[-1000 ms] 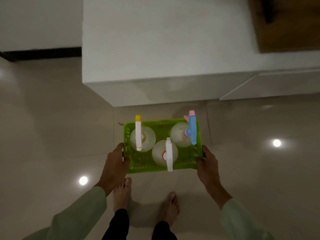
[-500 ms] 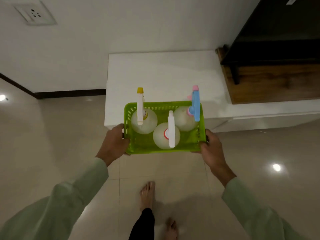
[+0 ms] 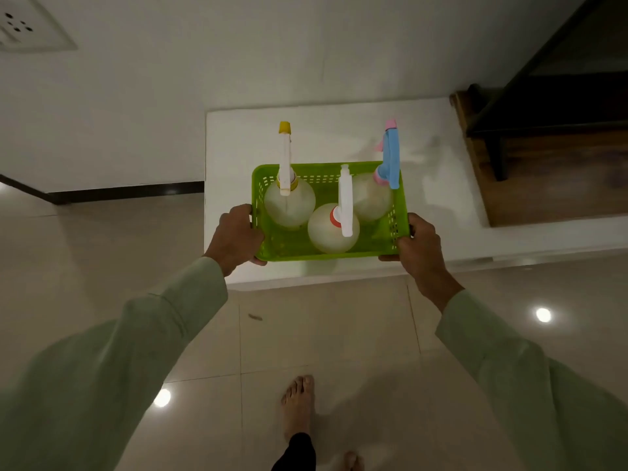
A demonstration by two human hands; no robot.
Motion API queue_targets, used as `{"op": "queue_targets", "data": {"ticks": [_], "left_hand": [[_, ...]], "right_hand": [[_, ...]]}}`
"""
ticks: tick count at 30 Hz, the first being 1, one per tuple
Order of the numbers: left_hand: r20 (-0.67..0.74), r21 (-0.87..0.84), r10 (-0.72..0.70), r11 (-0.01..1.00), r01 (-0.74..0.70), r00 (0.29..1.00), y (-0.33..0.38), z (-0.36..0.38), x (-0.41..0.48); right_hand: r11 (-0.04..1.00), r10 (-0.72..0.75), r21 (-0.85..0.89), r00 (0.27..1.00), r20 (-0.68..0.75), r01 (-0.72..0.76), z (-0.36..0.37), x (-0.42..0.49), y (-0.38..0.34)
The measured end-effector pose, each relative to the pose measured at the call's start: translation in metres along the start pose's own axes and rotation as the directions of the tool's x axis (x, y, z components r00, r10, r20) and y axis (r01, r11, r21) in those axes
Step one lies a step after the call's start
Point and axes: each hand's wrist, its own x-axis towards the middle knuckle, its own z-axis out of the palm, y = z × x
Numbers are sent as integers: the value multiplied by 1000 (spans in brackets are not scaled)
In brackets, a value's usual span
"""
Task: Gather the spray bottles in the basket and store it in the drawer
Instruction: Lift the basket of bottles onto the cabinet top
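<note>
A bright green plastic basket [image 3: 292, 248] is held up in front of me, over the near edge of a low white cabinet [image 3: 438, 185]. Three translucent spray bottles stand upright inside it: one with a yellow-tipped white sprayer [image 3: 289, 205] at the left, one with a white sprayer and red collar [image 3: 328, 234] in the front middle, one with a blue and pink sprayer [image 3: 372, 198] at the right. My left hand [image 3: 234, 237] grips the basket's left rim. My right hand [image 3: 419, 243] grips its right rim. No drawer front is visible.
A dark wooden unit [image 3: 543, 164] with a black frame stands on the cabinet's right end. A white wall with a socket plate [image 3: 23, 28] is at the back left. Glossy beige floor tiles [image 3: 323, 334] lie below, with my bare feet [image 3: 299, 406] on them.
The basket has been lifted from floor level to above the white cabinet's near edge, both hands still on its rims. The view has tilted up and I have stepped nearer.
</note>
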Motion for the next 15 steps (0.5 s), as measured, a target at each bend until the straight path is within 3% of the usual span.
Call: {"op": "queue_targets", "data": {"ticks": [7, 15], "left_hand": [[10, 40, -53, 998, 52, 999, -4, 7, 20], [-129, -21, 14, 1000, -16, 992, -22, 15, 8]], "right_hand": [[1000, 15, -16, 1000, -6, -15, 7, 19, 8], [985, -8, 169, 998, -54, 17, 4, -5, 20]]}}
